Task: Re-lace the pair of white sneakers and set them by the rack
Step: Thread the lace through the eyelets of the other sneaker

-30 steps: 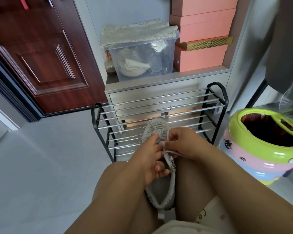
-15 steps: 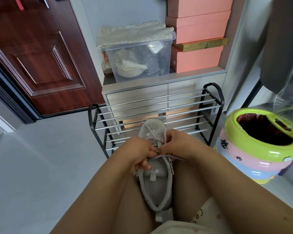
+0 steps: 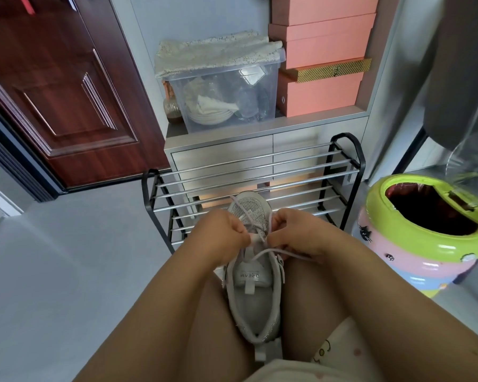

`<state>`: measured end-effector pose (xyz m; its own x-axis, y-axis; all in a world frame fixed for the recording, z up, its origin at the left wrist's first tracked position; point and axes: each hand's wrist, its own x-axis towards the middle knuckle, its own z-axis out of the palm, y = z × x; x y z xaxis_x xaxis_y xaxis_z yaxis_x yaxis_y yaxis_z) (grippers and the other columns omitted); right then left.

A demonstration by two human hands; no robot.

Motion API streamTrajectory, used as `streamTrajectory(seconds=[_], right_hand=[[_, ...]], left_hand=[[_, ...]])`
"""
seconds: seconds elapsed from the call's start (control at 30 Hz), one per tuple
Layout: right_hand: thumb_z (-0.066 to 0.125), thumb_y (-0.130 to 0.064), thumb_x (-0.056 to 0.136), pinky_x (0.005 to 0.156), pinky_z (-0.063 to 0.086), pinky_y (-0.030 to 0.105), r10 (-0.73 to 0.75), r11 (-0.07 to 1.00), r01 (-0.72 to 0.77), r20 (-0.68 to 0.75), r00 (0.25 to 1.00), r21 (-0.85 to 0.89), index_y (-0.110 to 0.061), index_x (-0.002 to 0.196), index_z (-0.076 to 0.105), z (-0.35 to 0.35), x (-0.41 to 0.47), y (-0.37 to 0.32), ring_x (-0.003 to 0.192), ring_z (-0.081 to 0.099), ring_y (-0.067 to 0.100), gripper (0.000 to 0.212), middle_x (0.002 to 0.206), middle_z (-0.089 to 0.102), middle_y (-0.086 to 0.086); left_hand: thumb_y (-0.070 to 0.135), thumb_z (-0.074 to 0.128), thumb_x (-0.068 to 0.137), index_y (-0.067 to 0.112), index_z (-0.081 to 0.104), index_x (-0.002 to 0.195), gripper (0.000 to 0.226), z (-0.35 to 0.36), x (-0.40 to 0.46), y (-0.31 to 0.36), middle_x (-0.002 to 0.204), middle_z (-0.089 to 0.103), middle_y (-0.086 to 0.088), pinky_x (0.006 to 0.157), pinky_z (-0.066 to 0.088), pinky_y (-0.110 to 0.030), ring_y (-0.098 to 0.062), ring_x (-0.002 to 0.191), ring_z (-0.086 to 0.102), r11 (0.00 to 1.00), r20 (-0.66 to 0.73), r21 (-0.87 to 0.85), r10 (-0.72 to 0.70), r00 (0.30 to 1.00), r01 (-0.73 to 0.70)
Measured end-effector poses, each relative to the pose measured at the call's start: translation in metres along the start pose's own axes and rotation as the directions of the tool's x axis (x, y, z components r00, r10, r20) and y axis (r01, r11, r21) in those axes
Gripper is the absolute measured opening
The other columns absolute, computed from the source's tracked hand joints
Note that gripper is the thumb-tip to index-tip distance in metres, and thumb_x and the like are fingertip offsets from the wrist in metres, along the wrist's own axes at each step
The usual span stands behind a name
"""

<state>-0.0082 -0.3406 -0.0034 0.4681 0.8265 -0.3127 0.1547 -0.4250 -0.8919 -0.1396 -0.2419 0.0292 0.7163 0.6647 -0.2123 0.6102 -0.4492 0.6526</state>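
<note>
Left hand (image 3: 223,235) and right hand (image 3: 293,235) each pinch the lace (image 3: 269,250) in a closed grip above the sneaker (image 3: 255,293).

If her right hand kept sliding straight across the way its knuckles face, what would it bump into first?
Most likely the left hand. The right hand faces it across the sneaker, both pinching the lace over the tongue, with only a narrow gap between them. Depth is hard to judge, so it might brush the lace first.

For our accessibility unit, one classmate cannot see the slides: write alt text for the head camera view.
Seen from above, a person's left hand and right hand each pinch the lace of a white sneaker held between their knees. A black-and-chrome shoe rack stands just beyond, with a green-rimmed bin to the right.
</note>
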Motion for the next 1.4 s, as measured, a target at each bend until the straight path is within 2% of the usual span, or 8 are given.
streamTrajectory(seconds=[0.17,0.23,0.4,0.6,0.73,0.93,1.2,1.4], right_hand=[[0.065,0.002,0.077,0.047,0.047,0.021,0.041,0.999,-0.042,0.031,0.999,0.023,-0.008,0.086,0.058,-0.007,-0.001,0.000,0.057,0.061,0.021,0.014,0.074,0.065,0.013],[0.066,0.001,0.076,0.050,0.042,0.023,0.060,0.997,-0.063,0.060,0.996,0.047,-0.006,0.087,0.061,-0.008,0.002,0.002,0.061,0.062,0.023,0.014,0.075,0.066,0.016],[0.069,-0.004,0.079,0.056,0.040,0.025,0.089,0.968,-0.112,0.111,0.990,0.226,-0.001,0.085,0.062,-0.004,0.005,0.002,0.058,0.053,0.018,0.010,0.071,0.062,0.015],[0.066,-0.016,0.087,0.048,0.038,0.021,0.170,0.893,-0.173,0.044,0.984,0.415,-0.008,0.074,0.056,0.000,0.008,0.000,0.050,0.042,0.011,0.018,0.060,0.050,0.002],[0.062,-0.015,0.088,0.041,0.032,0.017,0.191,0.806,-0.206,0.084,0.978,0.555,-0.012,0.069,0.055,0.002,0.010,0.003,0.048,0.036,0.008,0.021,0.056,0.045,-0.001],[0.056,-0.025,0.090,0.039,0.025,0.015,0.139,0.634,-0.264,0.228,0.964,0.727,-0.015,0.070,0.051,0.002,0.016,0.008,0.045,0.030,0.006,0.023,0.056,0.036,-0.004],[0.046,-0.011,0.095,0.036,0.026,0.015,0.019,0.467,-0.015,0.007,1.000,0.884,-0.012,0.086,0.054,0.001,0.028,0.003,0.040,0.035,0.005,0.012,0.060,0.052,-0.002],[0.054,-0.029,0.087,0.044,0.027,0.018,-0.250,0.600,0.287,-0.165,0.954,0.747,-0.018,0.103,0.067,-0.008,0.028,-0.004,0.047,0.033,0.006,0.023,0.057,0.047,-0.005]], left_hand=[[0.009,0.070,0.079,0.007,0.061,0.068,0.015,-0.032,-0.014,0.002,0.046,0.047,0.005,0.042,0.031,-0.017,-0.006,0.042,0.034,0.785,0.185,-0.617,0.083,0.979,0.050],[0.005,0.069,0.069,0.004,0.058,0.063,0.013,-0.048,-0.022,0.001,0.039,0.034,0.002,0.041,0.024,-0.017,-0.008,0.037,0.024,0.725,0.216,-0.688,0.176,0.960,0.022],[0.018,0.056,0.057,0.005,0.058,0.067,0.016,-0.046,-0.028,-0.008,0.051,0.045,-0.001,0.049,0.027,-0.022,-0.011,0.047,0.033,0.983,0.318,-0.184,0.037,0.947,0.023],[0.039,0.063,0.087,0.021,0.069,0.081,0.020,-0.006,-0.010,-0.012,0.069,0.060,0.006,0.061,0.043,-0.024,-0.009,0.061,0.053,0.989,0.009,0.107,0.098,0.995,-0.098],[0.038,0.062,0.088,0.027,0.071,0.084,0.015,0.014,-0.004,-0.012,0.080,0.068,0.006,0.074,0.053,-0.033,-0.012,0.077,0.063,0.970,0.008,0.208,0.126,0.992,-0.125],[0.033,0.057,0.093,0.024,0.061,0.073,0.022,0.019,0.001,-0.014,0.071,0.058,0.004,0.063,0.042,-0.028,-0.011,0.064,0.051,0.976,0.086,0.180,0.105,0.991,-0.119],[0.030,0.058,0.094,0.021,0.056,0.071,0.024,0.016,0.001,-0.020,0.063,0.050,0.005,0.050,0.036,-0.021,-0.008,0.053,0.043,0.995,0.105,-0.039,0.091,0.990,-0.088],[0.029,0.058,0.094,0.021,0.059,0.073,0.022,0.012,0.000,-0.025,0.064,0.051,0.008,0.056,0.037,-0.023,-0.008,0.056,0.045,0.993,0.121,-0.069,0.106,0.987,-0.098]])
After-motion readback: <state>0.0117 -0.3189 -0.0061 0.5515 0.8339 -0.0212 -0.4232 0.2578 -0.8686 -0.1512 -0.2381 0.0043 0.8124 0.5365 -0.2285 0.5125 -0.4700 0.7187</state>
